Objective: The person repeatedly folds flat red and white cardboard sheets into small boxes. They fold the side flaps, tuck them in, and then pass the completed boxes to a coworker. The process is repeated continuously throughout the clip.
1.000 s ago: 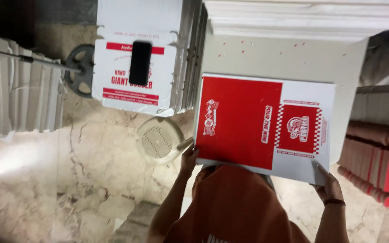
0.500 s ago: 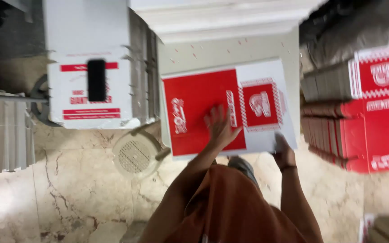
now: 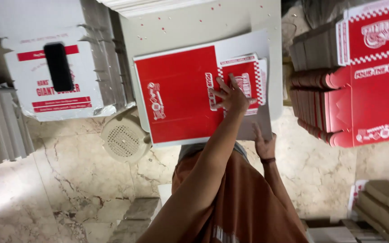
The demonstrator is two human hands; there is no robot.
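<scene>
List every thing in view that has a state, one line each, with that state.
Red and white box blank: unfolded, lying flat on the grey table.
Left hand: open, fingers spread, pressing on the blank.
Right hand: open, at the blank's near edge.
Stack of red boxes: folded flat, piled at the side.
White carton: closed, a black phone lying on top.

The left hand [image 3: 231, 95] reaches forward on a straight arm, fingers spread wide, palm down and flat. The right hand [image 3: 264, 144] sits nearer the body, fingers extended upward, a dark band at its wrist.
</scene>
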